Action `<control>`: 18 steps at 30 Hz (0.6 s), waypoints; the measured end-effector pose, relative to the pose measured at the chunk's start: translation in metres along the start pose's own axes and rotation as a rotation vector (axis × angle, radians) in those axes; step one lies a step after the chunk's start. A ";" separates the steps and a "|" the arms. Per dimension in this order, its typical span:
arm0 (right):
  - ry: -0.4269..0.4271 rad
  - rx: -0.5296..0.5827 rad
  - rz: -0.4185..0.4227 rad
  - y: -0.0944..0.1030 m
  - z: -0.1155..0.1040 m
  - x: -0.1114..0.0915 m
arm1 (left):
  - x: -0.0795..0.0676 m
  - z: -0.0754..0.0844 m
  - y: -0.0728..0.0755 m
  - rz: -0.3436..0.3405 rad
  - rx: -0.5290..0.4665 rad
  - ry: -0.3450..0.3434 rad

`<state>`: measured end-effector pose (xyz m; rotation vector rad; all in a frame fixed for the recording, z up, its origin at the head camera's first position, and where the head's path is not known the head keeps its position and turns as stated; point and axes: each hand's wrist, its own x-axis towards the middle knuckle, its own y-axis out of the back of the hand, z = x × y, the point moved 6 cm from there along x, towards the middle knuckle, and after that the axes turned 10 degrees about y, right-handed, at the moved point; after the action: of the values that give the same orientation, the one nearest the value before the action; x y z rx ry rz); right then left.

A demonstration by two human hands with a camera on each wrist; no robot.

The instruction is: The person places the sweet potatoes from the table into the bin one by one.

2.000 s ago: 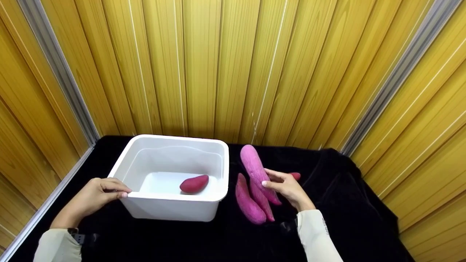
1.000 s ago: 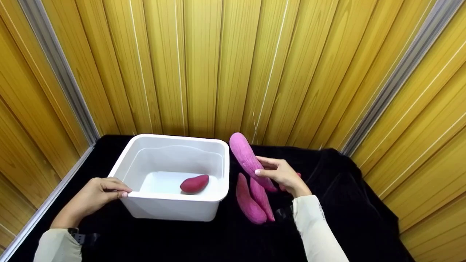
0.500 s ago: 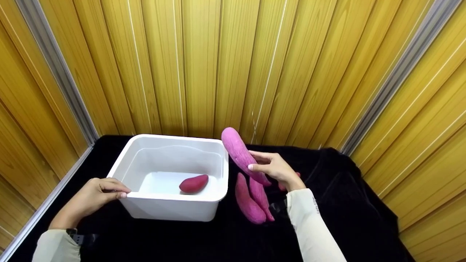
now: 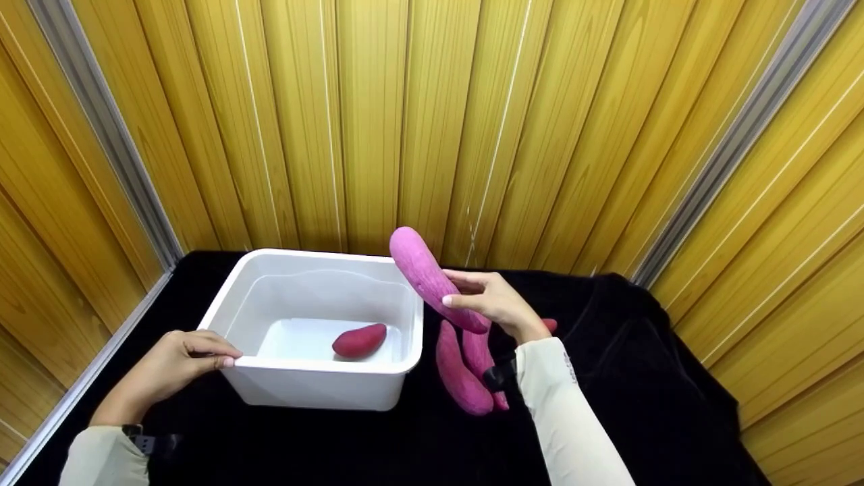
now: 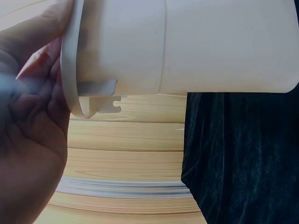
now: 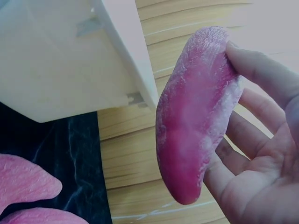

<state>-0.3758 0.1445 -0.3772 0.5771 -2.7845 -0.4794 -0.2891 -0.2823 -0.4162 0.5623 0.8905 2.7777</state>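
My right hand [image 4: 498,304] holds a long pink sweet potato [image 4: 422,266] between thumb and fingers, raised and tilted, its far end overlapping the right back rim of a white plastic bin [image 4: 317,385] in the head view. The right wrist view shows this sweet potato [image 6: 194,116] beside the bin's outer wall [image 6: 60,60]. At the bin's near left corner, my left hand [image 4: 177,361] pinches the rim, thumb and fingers on either side of it. Inside the bin, on its floor, lies one darker red sweet potato [image 4: 360,341].
Two more pink sweet potatoes [image 4: 462,374] lie side by side on the black cloth [image 4: 324,445], right of the bin. A red one [image 4: 550,325] peeks out behind my right wrist. Yellow wood-look panels [image 4: 432,135] with grey corner strips enclose the back and sides.
My right hand has lifted the pink sweet potato off the pile and carried it up and left to the bin's rim. My left hand keeps its hold on the bin.
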 end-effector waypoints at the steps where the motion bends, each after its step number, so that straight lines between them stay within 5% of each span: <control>1: 0.003 0.000 -0.002 -0.001 -0.002 0.001 | 0.000 0.000 0.000 0.000 -0.003 -0.003; 18: 0.023 -0.007 -0.058 -0.024 -0.022 0.023 | 0.000 0.001 0.000 -0.008 0.009 0.013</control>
<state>-0.3812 0.1086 -0.3616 0.6588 -2.7492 -0.4912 -0.2887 -0.2814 -0.4154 0.5413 0.9058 2.7751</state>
